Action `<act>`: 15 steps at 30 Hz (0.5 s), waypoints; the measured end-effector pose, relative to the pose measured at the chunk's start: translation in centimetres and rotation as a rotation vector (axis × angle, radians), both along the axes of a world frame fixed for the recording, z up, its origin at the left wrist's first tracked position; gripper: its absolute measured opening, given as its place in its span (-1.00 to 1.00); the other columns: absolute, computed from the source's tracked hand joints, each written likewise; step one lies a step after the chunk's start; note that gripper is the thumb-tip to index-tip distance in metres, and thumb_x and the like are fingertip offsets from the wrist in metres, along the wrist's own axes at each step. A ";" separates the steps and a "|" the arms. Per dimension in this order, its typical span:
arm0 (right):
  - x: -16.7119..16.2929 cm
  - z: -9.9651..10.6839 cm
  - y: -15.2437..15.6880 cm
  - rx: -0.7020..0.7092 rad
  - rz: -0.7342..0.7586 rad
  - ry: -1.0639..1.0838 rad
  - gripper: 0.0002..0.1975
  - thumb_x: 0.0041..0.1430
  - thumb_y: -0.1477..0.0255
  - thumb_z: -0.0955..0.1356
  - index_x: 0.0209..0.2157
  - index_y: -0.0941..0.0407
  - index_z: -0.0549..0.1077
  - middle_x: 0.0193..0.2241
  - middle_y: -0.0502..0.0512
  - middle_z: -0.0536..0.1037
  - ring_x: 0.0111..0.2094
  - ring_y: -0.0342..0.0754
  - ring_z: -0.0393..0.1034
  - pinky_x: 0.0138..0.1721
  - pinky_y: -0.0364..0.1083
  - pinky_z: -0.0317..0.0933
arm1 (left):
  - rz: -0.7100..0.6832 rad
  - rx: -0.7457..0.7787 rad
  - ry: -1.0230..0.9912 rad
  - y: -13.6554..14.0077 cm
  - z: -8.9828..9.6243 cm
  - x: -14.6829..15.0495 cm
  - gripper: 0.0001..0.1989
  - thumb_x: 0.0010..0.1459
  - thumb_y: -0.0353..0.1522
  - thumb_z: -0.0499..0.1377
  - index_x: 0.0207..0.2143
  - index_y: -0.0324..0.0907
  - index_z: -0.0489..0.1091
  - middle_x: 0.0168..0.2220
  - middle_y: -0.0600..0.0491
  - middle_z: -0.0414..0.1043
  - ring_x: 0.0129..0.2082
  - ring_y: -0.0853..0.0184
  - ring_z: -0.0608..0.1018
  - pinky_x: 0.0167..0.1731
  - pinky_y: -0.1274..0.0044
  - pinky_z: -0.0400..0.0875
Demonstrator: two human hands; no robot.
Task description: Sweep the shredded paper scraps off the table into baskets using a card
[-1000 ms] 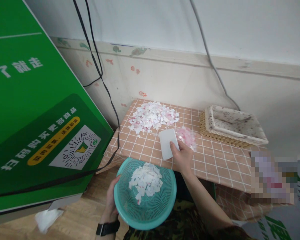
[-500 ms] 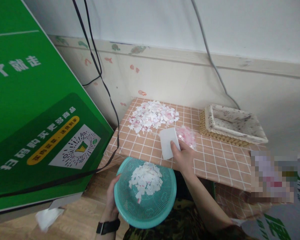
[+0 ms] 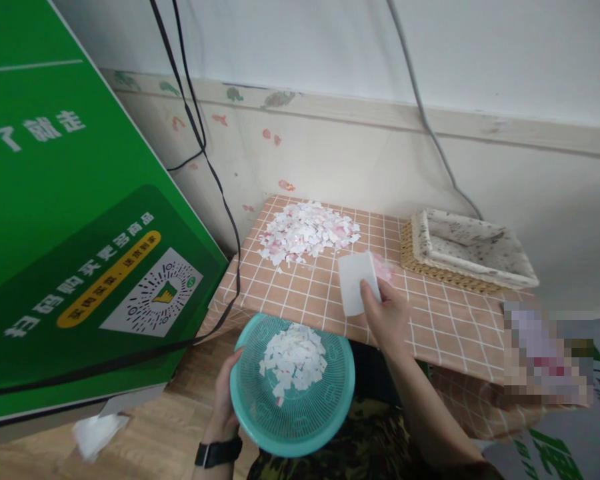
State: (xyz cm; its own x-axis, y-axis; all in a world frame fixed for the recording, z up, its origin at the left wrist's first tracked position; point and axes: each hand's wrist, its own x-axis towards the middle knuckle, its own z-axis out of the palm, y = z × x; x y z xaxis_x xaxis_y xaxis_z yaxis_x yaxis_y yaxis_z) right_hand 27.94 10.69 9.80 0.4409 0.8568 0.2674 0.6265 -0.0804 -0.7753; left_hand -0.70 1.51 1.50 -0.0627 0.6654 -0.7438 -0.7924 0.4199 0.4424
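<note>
Pinching a white card (image 3: 357, 287) in the right grip (image 3: 387, 310), over the near half of the tabletop (image 3: 455, 327); impossible to tell whether lifted or touching. Closed around the left side of a teal colander (image 3: 295, 427) with the left grip (image 3: 226, 393), just below the near edge, toward the left corner. In the colander, a heap of white scraps (image 3: 295, 357). By the far left corner, a broader pile of white and pink scraps (image 3: 307, 233). Behind the card and partly hidden, a pink patch (image 3: 384, 267).

Main risk, as judged from here: losing scraps over the near edge, past the colander's rim and onto the floor (image 3: 150, 440). Likely cause: a gap between edge and rim, hard to judge from above. Next: tipping the colander and sliding the heap outward, from visible support on one side only. Also possible: scattering the pink patch with a quick sideways swing of the card, from being so close behind it; bending the card, from pressing hard while pinched at one side; snagging the black strap (image 3: 238, 273), from hanging loose near the tabletop's left edge.
</note>
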 end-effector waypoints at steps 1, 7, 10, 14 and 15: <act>-1.0 0.2 0.2 0.010 0.056 0.046 -0.69 0.15 0.23 0.29 -0.32 0.16 0.55 -0.53 0.06 0.52 -0.53 -0.07 0.33 -0.49 -0.13 0.12 | 0.004 0.003 0.003 0.0 0.0 0.0 -0.88 -0.07 -0.36 0.27 -0.44 -0.24 0.53 -0.52 0.02 0.58 -0.52 0.25 0.57 -0.36 0.40 0.50; -5.5 -0.5 1.7 -0.049 0.181 0.060 -0.68 0.18 0.24 0.25 -0.39 0.14 0.53 -0.51 0.08 0.54 -0.49 -0.03 0.39 -0.47 -0.12 0.14 | 0.022 0.002 0.033 -0.1 0.4 0.0 -0.90 -0.08 -0.38 0.27 -0.46 -0.24 0.53 -0.54 0.03 0.56 -0.54 0.27 0.56 -0.35 0.40 0.49; -5.6 -1.5 2.1 -0.066 0.173 0.044 -0.67 0.18 0.23 0.24 -0.36 0.13 0.54 -0.49 0.11 0.56 -0.48 -0.01 0.41 -0.46 -0.11 0.15 | 0.021 -0.010 0.037 -0.2 0.5 -0.1 -0.89 -0.07 -0.37 0.27 -0.46 -0.24 0.53 -0.55 0.04 0.56 -0.55 0.27 0.56 -0.34 0.40 0.49; -5.1 -1.7 2.2 -0.064 0.164 0.024 -0.67 0.17 0.24 0.24 -0.32 0.14 0.55 -0.46 0.12 0.58 -0.47 -0.01 0.41 -0.44 -0.11 0.16 | 0.011 -0.006 0.008 -0.3 0.3 -0.2 -0.88 -0.06 -0.36 0.27 -0.46 -0.25 0.52 -0.53 0.01 0.57 -0.54 0.26 0.56 -0.36 0.40 0.50; -4.9 -1.5 2.1 -0.065 0.162 0.007 -0.68 0.17 0.25 0.24 -0.32 0.14 0.55 -0.46 0.12 0.58 -0.47 -0.01 0.41 -0.44 -0.11 0.16 | 0.010 -0.003 0.002 -0.3 0.2 -0.2 -0.88 -0.06 -0.36 0.27 -0.46 -0.25 0.52 -0.53 0.01 0.57 -0.54 0.26 0.56 -0.36 0.40 0.50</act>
State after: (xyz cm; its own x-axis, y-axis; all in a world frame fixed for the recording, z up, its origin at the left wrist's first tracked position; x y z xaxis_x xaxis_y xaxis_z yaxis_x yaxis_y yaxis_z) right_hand 23.07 12.78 8.30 0.2977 0.9320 0.2067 0.6298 -0.0290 -0.7763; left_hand -0.87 1.21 1.74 -0.0704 0.6625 -0.7458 -0.7956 0.4137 0.4426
